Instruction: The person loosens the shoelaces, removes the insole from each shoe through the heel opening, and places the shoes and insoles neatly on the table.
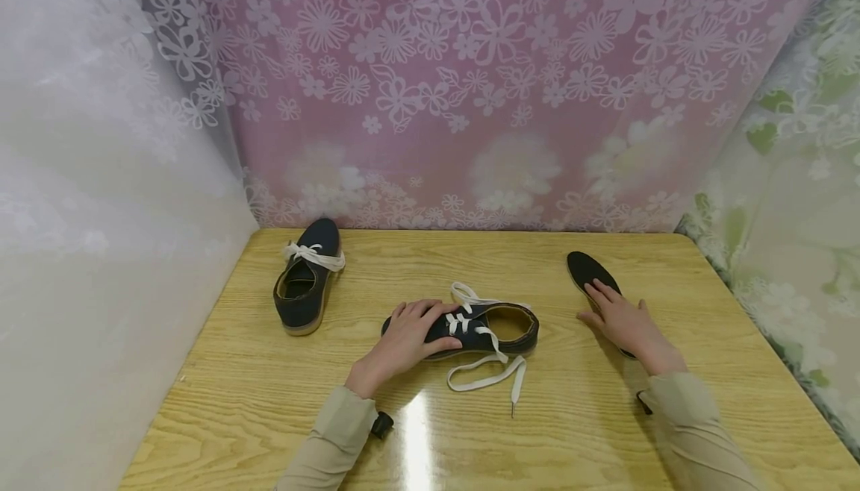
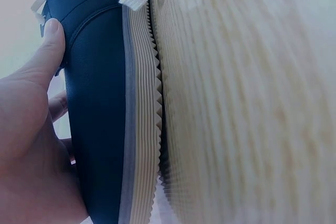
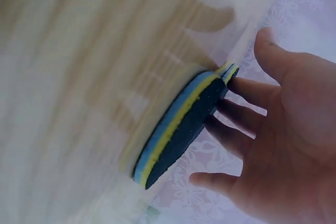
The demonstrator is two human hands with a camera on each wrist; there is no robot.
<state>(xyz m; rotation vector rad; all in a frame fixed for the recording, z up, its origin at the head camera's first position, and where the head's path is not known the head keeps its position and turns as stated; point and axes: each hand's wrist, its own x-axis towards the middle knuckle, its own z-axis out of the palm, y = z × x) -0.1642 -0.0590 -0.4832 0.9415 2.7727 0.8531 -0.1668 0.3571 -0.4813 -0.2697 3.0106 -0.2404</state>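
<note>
My left hand point(image 1: 410, 336) lies across the toe of a dark sneaker point(image 1: 472, 339) with loosened white laces point(image 1: 480, 384). Its thumb and fingers lie on either side of the sneaker's upper; in the left wrist view, the thumb presses on the dark upper point(image 2: 97, 108) above a ridged tan sole point(image 2: 144, 108). The heel points right and the shoe opening shows a tan lining. At the right, my right hand point(image 1: 625, 324) reaches over a dark insole point(image 1: 590, 266), fingers extended and fingertips at its surface. The right wrist view shows the insole's yellow and blue layered edge point(image 3: 176, 135).
A second dark sneaker point(image 1: 304, 313) stands at the back left of the wooden table point(image 1: 269, 416), its white laces tied and wrapped round it. Floral curtains hang behind the table point(image 1: 463, 103) and along both sides. One loose lace end trails toward the front.
</note>
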